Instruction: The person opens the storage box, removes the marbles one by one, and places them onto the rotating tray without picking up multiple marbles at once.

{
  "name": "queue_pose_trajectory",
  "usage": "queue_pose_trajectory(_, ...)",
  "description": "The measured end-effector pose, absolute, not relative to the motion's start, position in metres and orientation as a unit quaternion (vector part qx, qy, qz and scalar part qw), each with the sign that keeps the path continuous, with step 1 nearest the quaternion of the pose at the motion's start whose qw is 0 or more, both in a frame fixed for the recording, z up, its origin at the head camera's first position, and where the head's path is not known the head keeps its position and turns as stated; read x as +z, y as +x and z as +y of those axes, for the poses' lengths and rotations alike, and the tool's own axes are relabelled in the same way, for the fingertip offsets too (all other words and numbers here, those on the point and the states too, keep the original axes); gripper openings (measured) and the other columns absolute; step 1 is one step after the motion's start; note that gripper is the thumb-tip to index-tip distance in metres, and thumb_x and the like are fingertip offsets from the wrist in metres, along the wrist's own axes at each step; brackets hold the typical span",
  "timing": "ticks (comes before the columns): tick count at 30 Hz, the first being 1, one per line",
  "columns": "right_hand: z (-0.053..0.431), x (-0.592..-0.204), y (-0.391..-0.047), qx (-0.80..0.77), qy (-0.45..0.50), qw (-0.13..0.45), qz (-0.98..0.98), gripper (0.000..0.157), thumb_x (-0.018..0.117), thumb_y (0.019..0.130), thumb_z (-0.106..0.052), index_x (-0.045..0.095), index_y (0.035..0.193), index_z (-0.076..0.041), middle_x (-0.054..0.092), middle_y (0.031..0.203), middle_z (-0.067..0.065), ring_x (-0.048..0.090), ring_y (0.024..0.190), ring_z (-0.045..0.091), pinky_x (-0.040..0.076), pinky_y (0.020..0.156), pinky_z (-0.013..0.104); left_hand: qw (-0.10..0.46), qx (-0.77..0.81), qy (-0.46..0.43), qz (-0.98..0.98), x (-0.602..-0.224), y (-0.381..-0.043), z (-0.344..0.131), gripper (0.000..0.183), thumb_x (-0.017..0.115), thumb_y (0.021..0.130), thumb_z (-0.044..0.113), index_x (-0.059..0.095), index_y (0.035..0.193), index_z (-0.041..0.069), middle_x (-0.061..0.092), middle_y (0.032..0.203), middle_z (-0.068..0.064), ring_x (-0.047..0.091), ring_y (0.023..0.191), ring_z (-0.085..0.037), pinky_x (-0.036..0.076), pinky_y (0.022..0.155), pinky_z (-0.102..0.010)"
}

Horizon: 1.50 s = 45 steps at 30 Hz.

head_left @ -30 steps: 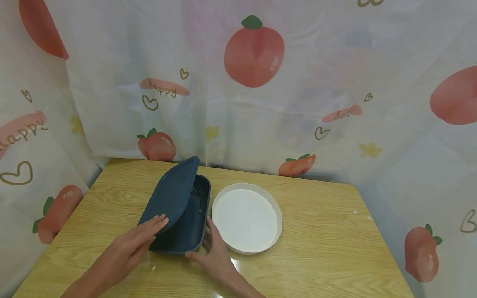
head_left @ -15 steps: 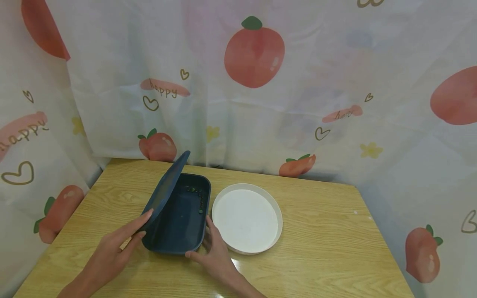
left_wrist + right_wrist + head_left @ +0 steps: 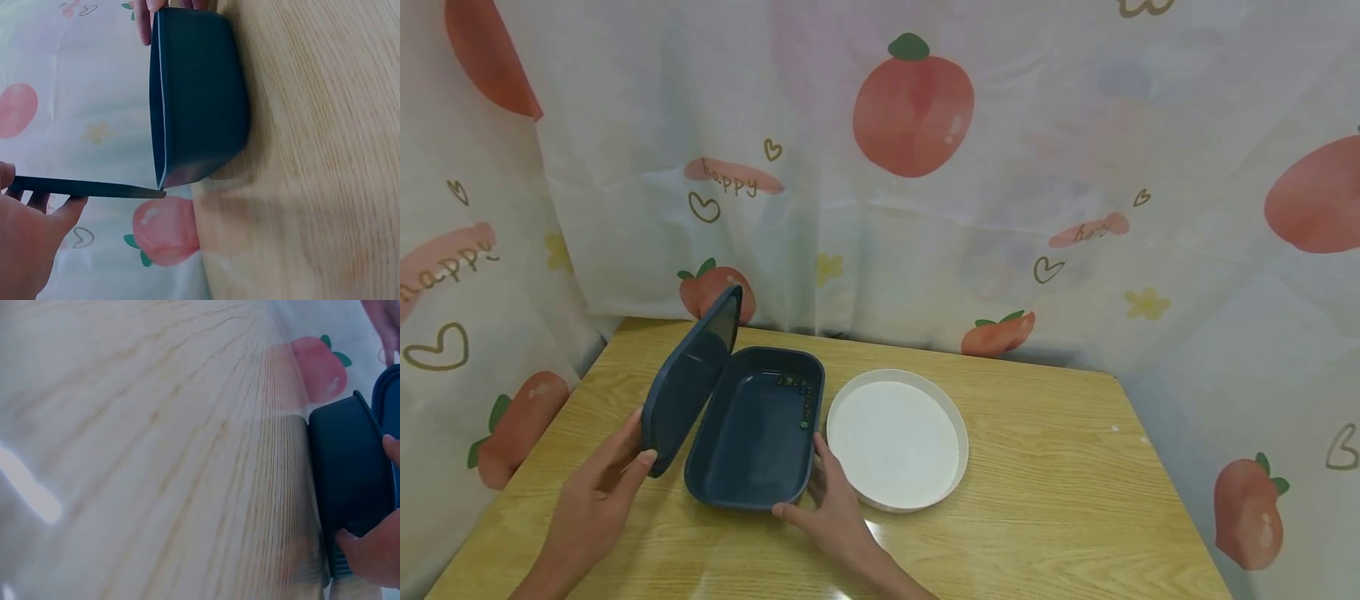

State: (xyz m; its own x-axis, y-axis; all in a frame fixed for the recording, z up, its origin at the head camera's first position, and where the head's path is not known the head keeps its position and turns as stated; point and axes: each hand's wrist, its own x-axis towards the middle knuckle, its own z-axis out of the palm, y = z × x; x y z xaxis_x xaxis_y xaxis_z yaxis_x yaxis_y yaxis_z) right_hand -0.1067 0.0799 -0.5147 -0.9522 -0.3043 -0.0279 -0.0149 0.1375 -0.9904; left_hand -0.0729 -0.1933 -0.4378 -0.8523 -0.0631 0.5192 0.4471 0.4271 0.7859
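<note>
A dark blue rectangular box (image 3: 748, 454) stands on the table with its top uncovered. Several small round beads (image 3: 806, 405), green and dark, lie along its far and right inner edges. My left hand (image 3: 591, 500) grips the near end of the box's dark blue lid (image 3: 688, 383), thumb on one face and fingers behind. The lid is tilted steeply at the box's left; in the left wrist view the lid (image 3: 81, 187) is seen edge-on, near the box's rim. My right hand (image 3: 838, 512) holds the box's near right corner, thumb at the front, as the right wrist view also shows.
A round white tray (image 3: 895, 442) with a low rim stands just right of the box, close to my right fingers. The wood-grain table (image 3: 1060, 483) extends further right. A fruit-printed curtain (image 3: 917, 258) hangs along the table's back and sides.
The lid has swung up off the box and moved left with my left hand, baring the inside and the beads. The right hand and the box have hardly moved.
</note>
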Motion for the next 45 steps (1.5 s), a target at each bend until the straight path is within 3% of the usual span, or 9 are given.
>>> queue_pose_trajectory(7, 0.080, -0.515, -0.107, -0.659, -0.110, 0.109, 0.736, 0.107, 0.084, 0.083, -0.020, 0.011, 0.161, -0.010, 0.017, 0.162, 0.015, 0.035, 0.142, 0.031, 0.036, 0.109, 0.031, 0.229, -0.576, -0.054, -0.783, -0.438, -0.073, -0.201, 0.065, 0.054, 0.099, -0.010, 0.033, 0.156, 0.011, 0.048, 0.135, 0.024, 0.051, 0.116, 0.012, 0.049, 0.084, -0.012)
queue_pose_trajectory(15, 0.079, -0.515, -0.108, -0.661, -0.110, 0.108, 0.735, 0.108, 0.084, 0.082, -0.018, 0.011, 0.161, -0.010, 0.018, 0.162, 0.014, 0.036, 0.142, 0.030, 0.036, 0.108, 0.028, 0.171, -0.799, -0.076, -0.572, -0.447, -0.079, -0.214, 0.069, 0.044, 0.103, -0.009, 0.016, 0.161, 0.015, 0.050, 0.145, 0.008, 0.056, 0.120, 0.000, 0.051, 0.090, -0.025)
queue_pose_trajectory(22, 0.079, -0.516, -0.108, -0.666, -0.107, 0.113, 0.729, 0.109, 0.085, 0.082, -0.018, 0.010, 0.161, -0.011, 0.018, 0.162, 0.014, 0.036, 0.142, 0.028, 0.036, 0.109, 0.027, 0.154, -0.869, -0.090, -0.461, -0.451, -0.082, -0.222, 0.071, 0.036, 0.104, -0.009, 0.014, 0.162, 0.026, 0.018, 0.164, -0.007, 0.057, 0.123, -0.007, 0.053, 0.091, -0.033)
queue_pose_trajectory(28, 0.079, -0.516, -0.108, -0.672, -0.106, 0.116, 0.724, 0.108, 0.085, 0.082, -0.018, 0.010, 0.161, -0.010, 0.018, 0.163, 0.014, 0.035, 0.142, 0.029, 0.036, 0.108, 0.028, 0.155, -0.929, -0.110, -0.316, -0.446, -0.082, -0.226, 0.072, 0.030, 0.101, -0.018, 0.025, 0.160, 0.023, 0.048, 0.148, -0.003, 0.056, 0.125, -0.021, 0.054, 0.087, -0.047)
queue_pose_trajectory(31, 0.079, -0.516, -0.109, -0.674, -0.104, 0.120, 0.721, 0.108, 0.084, 0.083, -0.018, 0.010, 0.161, -0.011, 0.018, 0.163, 0.013, 0.035, 0.143, 0.028, 0.036, 0.109, 0.028, 0.158, -0.940, -0.112, -0.282, -0.446, -0.082, -0.228, 0.072, 0.029, 0.100, -0.019, 0.027, 0.160, 0.020, 0.050, 0.146, -0.004, 0.056, 0.125, -0.023, 0.054, 0.085, -0.049)
queue_pose_trajectory(36, 0.079, -0.516, -0.110, -0.672, -0.101, 0.125, 0.722, 0.108, 0.084, 0.083, -0.019, 0.010, 0.161, -0.011, 0.018, 0.162, 0.014, 0.034, 0.143, 0.028, 0.035, 0.109, 0.028, 0.160, -0.951, -0.078, -0.252, -0.454, -0.080, -0.236, 0.077, 0.031, 0.100, -0.020, 0.027, 0.160, 0.028, 0.053, 0.139, -0.002, 0.060, 0.120, -0.022, 0.056, 0.082, -0.049)
queue_pose_trajectory(42, 0.079, -0.516, -0.110, -0.668, -0.102, 0.127, 0.726, 0.107, 0.083, 0.084, -0.019, 0.009, 0.161, -0.012, 0.018, 0.162, 0.013, 0.033, 0.143, 0.028, 0.035, 0.109, 0.028, 0.154, -0.958, -0.049, -0.236, -0.463, -0.080, -0.244, 0.086, 0.031, 0.100, -0.019, 0.011, 0.161, 0.039, 0.056, 0.133, -0.001, 0.063, 0.115, -0.022, 0.058, 0.075, -0.050)
queue_pose_trajectory(45, 0.080, -0.516, -0.110, -0.669, -0.103, 0.129, 0.725, 0.107, 0.083, 0.084, -0.019, 0.009, 0.161, -0.012, 0.018, 0.162, 0.014, 0.033, 0.144, 0.028, 0.035, 0.109, 0.028, 0.156, -0.955, -0.036, -0.248, -0.466, -0.079, -0.247, 0.086, 0.031, 0.101, -0.018, 0.011, 0.160, 0.042, 0.036, 0.152, 0.000, 0.063, 0.114, -0.020, 0.059, 0.073, -0.048)
